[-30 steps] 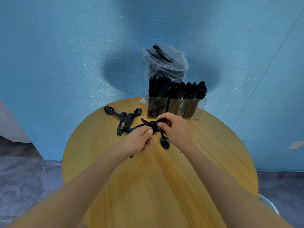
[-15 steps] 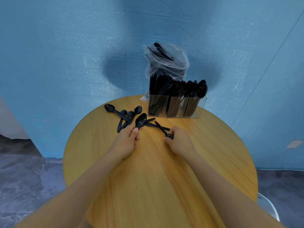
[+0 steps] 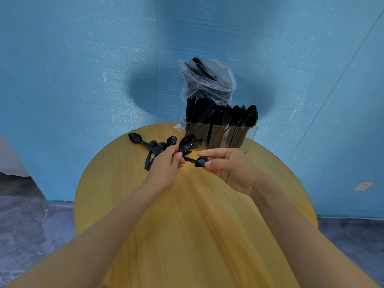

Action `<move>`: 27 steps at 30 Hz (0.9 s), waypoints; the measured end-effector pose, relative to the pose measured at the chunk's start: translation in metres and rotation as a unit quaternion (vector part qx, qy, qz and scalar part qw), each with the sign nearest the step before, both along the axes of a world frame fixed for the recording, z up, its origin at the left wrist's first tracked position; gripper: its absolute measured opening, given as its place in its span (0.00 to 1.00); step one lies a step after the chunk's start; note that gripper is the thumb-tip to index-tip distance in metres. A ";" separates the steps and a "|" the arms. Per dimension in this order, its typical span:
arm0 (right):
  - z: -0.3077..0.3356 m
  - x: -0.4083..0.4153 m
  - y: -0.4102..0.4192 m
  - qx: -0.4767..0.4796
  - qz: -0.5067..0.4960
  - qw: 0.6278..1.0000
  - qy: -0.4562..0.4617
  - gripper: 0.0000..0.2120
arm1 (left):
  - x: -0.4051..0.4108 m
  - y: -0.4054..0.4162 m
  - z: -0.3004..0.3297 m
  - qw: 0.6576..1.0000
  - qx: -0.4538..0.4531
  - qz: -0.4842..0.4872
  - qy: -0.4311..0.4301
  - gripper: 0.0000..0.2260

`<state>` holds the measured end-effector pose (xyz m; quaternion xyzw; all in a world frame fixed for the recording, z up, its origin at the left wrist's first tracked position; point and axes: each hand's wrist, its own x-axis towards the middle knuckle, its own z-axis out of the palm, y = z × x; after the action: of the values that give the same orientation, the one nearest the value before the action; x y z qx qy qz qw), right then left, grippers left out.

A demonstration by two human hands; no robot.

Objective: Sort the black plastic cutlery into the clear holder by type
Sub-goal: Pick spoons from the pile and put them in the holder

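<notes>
Gathering spoons: left hand (image 3: pixel 166 165) pinches one spoon (image 3: pixel 187 141), right hand (image 3: pixel 230 169) pinches another (image 3: pixel 200 162); next, the holder (image 3: pixel 220 137) at the table's far edge

The left hand (image 3: pixel 166 167) covers the handle of the raised spoon (image 3: pixel 187 141), and its grip on the second spoon's (image 3: pixel 200 162) handle is unclear. Inside the clear holder (image 3: pixel 220 138) the dark cutlery merges together, so types are hard to separate. Behind the holder, the plastic bag (image 3: pixel 207 80) probably holds knives. The bench (image 3: pixel 187 225) is cut off by the frame's bottom edge.
</notes>
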<state>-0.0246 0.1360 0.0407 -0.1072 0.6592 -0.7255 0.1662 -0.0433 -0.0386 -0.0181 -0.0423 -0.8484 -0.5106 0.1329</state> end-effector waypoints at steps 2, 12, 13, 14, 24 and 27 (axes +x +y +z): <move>0.000 -0.002 -0.008 -0.018 -0.004 1.000 0.001 0.13 | 0.001 -0.004 -0.001 1.000 -0.003 -0.003 0.007 0.09; -0.019 -0.033 -0.071 0.088 -0.217 0.971 0.051 0.12 | 0.014 -0.012 0.000 0.991 0.124 -0.019 -0.044 0.10; -0.022 -0.035 -0.076 0.106 -0.238 0.963 0.067 0.13 | 0.016 -0.010 0.000 0.987 0.150 -0.026 -0.053 0.09; -0.024 -0.037 -0.080 0.122 -0.258 0.955 0.082 0.13 | 0.018 -0.009 0.000 0.983 0.169 -0.028 -0.059 0.09; -0.058 -0.066 -0.096 0.345 -0.180 0.898 0.206 0.07 | 0.015 -0.058 -0.020 0.973 0.206 0.061 -0.088 0.14; -0.074 -0.079 -0.092 0.509 -0.078 0.818 0.258 0.19 | 0.013 -0.068 -0.028 0.967 0.223 0.093 -0.078 0.13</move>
<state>-0.1033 0.0440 -0.0333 -0.1387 0.9594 -0.2428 -0.0358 -0.0307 -0.1067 -0.0464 0.1070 -0.7213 -0.6738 0.1196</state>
